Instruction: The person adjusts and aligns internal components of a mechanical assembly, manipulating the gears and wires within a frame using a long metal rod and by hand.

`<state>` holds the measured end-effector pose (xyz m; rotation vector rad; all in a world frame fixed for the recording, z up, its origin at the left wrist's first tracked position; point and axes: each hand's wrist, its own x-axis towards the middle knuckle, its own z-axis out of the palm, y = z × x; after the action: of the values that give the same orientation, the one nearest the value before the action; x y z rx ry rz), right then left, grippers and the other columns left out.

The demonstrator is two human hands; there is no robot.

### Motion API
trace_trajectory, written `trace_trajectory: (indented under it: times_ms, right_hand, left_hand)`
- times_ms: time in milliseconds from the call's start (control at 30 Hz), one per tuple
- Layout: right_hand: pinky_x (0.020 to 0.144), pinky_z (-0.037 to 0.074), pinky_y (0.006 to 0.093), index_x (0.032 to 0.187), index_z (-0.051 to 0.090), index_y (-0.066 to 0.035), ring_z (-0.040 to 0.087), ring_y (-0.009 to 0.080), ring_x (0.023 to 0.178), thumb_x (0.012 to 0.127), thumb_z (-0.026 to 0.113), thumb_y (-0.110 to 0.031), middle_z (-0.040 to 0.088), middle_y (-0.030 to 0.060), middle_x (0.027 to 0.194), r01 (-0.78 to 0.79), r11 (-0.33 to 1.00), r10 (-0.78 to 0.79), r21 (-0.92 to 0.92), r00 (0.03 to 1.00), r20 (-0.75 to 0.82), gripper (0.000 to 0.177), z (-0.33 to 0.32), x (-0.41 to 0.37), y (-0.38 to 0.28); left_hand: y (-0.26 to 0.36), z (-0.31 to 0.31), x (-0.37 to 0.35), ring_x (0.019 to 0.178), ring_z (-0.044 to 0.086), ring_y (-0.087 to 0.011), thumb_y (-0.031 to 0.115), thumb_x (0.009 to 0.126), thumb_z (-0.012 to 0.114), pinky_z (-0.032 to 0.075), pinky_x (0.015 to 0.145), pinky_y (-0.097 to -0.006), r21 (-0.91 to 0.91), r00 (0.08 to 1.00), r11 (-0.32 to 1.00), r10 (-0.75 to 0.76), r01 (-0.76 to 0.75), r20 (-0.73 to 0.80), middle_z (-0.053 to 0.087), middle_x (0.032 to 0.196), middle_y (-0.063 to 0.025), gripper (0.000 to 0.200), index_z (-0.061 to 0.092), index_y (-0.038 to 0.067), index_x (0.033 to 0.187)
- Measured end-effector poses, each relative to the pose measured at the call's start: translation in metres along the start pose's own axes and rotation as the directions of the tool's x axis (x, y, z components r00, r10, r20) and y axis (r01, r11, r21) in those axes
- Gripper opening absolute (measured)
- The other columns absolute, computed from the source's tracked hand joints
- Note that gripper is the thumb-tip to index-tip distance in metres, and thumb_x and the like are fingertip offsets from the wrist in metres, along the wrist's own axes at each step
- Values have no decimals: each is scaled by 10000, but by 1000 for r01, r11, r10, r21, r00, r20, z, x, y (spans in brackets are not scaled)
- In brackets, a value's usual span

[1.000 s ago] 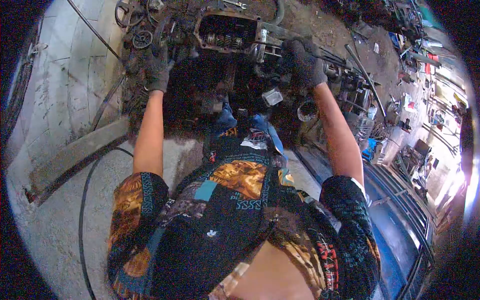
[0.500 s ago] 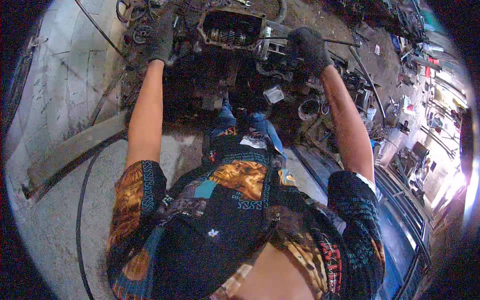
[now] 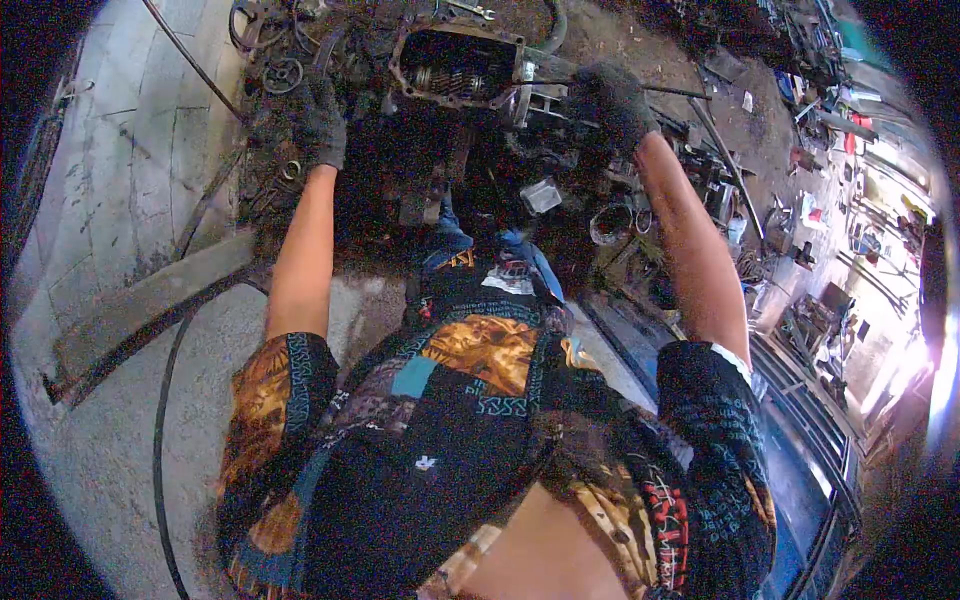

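Note:
My right hand [image 3: 612, 105], in a dark glove, is closed around a thin dark rod [image 3: 680, 92]. The rod runs sideways, its left end meeting the frame beside an open metal gear housing [image 3: 512, 42]. Inside that housing, toothed gears [image 3: 455, 80] show through the opening. My left hand [image 3: 322, 125], gloved as well, is left of the housing among dark, greasy metal parts. Its fingers blend into those parts, and I cannot tell whether they grip anything. Close to its fingertips lies a round spoked metal ring [image 3: 283, 75].
A clear plastic container [image 3: 541, 197] sits below the housing, with a round can [image 3: 611, 224] to its right. A wrench [image 3: 470, 9] lies beyond the housing. Concrete slabs and a black cable [image 3: 165, 430] are at left. Tools and scrap litter the floor at right.
My left hand has drawn back toward my body, uncovering more of the metal parts beyond it. My right hand stays on the rod, nearly in place.

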<state>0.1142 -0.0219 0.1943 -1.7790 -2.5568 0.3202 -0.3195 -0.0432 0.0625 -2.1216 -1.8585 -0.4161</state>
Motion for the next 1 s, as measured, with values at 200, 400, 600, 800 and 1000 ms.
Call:
trace_trajectory:
  times_ms: [200, 400, 600, 800, 1000]
  right_hand:
    - [774, 483, 414, 1010, 643, -54, 606, 379, 869, 765, 643, -181, 641, 183, 937, 165, 986, -167, -33, 935, -313, 277, -11, -25, -32]
    - [774, 501, 339, 1176, 603, -53, 623, 244, 894, 798, 642, -122, 664, 106, 979, 28, 986, 2, 165, 984, -177, 386, -17, -57, -45]
    - [763, 506, 313, 1151, 636, -55, 619, 174, 846, 891, 567, -90, 664, 60, 944, -248, 308, 589, 919, 808, 21, 271, -40, -98, -16]
    - [831, 487, 340, 1156, 604, -17, 610, 227, 958, 884, 538, -96, 635, 135, 1091, -179, 764, 553, 620, 675, -488, 290, -61, -160, 15]
    - [868, 479, 369, 1264, 526, -10, 612, 255, 980, 838, 559, -118, 624, 134, 1124, -374, 573, 649, 729, 751, -125, 441, 29, -253, 30]
  left_hand:
    - [7, -38, 22, 1206, 465, -370, 248, 963, 478, 352, 1039, -427, -621, 943, 710, -276, 332, 188, 496, 1291, -242, 505, 359, -17, 1376]
    - [14, -28, 24, 1143, 514, -383, 289, 948, 510, 383, 1005, -427, -619, 907, 666, -349, 416, 235, 539, 1250, -248, 471, 462, -34, 1289]
    - [24, -62, 67, 1194, 478, -371, 281, 919, 524, 357, 1022, -453, -464, 995, 880, -80, 99, 60, 523, 1279, -235, 456, 498, -9, 1271]
    - [68, -56, 79, 1258, 419, -382, 360, 909, 522, 312, 1069, -448, -338, 997, 938, -70, 75, 26, 479, 1333, -233, 528, 486, -2, 1292]
    - [108, -33, 76, 1298, 384, -378, 362, 911, 527, 275, 1093, -450, -501, 998, 864, 62, -56, -4, 440, 1372, -248, 574, 448, -36, 1317]
